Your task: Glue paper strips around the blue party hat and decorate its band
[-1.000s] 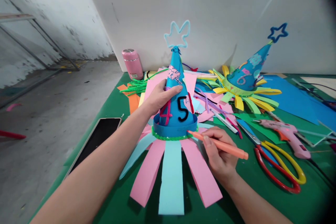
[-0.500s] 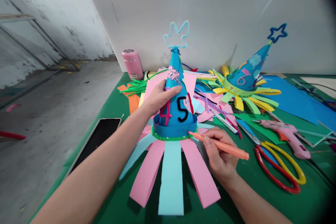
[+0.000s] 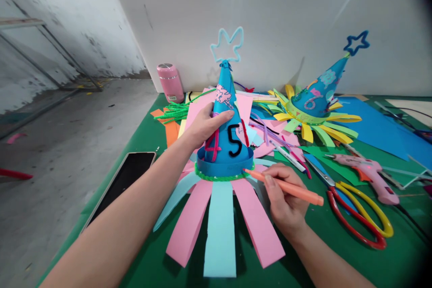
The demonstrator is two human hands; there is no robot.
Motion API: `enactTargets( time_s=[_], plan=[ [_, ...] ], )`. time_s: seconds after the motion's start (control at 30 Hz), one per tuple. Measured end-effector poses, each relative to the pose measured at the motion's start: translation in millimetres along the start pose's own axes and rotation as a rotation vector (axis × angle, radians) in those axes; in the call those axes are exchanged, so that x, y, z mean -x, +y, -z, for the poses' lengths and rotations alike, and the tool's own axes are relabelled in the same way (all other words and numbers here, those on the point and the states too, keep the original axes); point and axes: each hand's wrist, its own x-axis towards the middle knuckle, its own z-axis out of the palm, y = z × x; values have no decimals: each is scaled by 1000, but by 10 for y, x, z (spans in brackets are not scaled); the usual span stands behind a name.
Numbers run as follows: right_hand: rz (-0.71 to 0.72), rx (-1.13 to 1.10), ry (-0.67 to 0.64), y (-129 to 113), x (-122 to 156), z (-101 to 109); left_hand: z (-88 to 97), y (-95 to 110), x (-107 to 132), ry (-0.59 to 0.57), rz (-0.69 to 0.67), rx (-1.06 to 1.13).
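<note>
A blue paper party hat [image 3: 221, 137] stands upright in front of me, with pipe-cleaner numbers 4 and 5, a light-blue pipe-cleaner shape [image 3: 227, 46] at its tip and pink and pale-blue paper strips [image 3: 220, 229] spreading from its base. My left hand [image 3: 211, 121] is closed round the left side of the cone, thumb across its front. In my right hand [image 3: 286, 198] is an orange marker pen [image 3: 295, 190], pinched between fingers and thumb. Its tip meets the right part of the blue band [image 3: 222, 168], just above the green trim. Faint marks show on the band.
On the right lie scissors [image 3: 357, 209] and a pink glue gun [image 3: 371, 171]. Behind them a second blue party hat [image 3: 319, 92] leans. A phone [image 3: 124, 180] lies under my left forearm, and a pink flask [image 3: 170, 83] stands at the back. Pipe cleaners [image 3: 178, 111] and paper scraps surround the hat.
The marker and my right hand have shifted slightly to the right along the band. My left hand and the hat have hardly moved.
</note>
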Motion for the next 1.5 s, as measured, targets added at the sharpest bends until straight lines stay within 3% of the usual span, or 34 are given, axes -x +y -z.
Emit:
enactTargets(
  time_s=[0.47, 1.5],
  plan=[
    [150, -36, -151, -53, -18, -42, 4, -21, -10, 1, 4, 8],
    [143, 22, -112, -91, -38, -54, 12, -21, -11, 1, 8, -22]
  ],
)
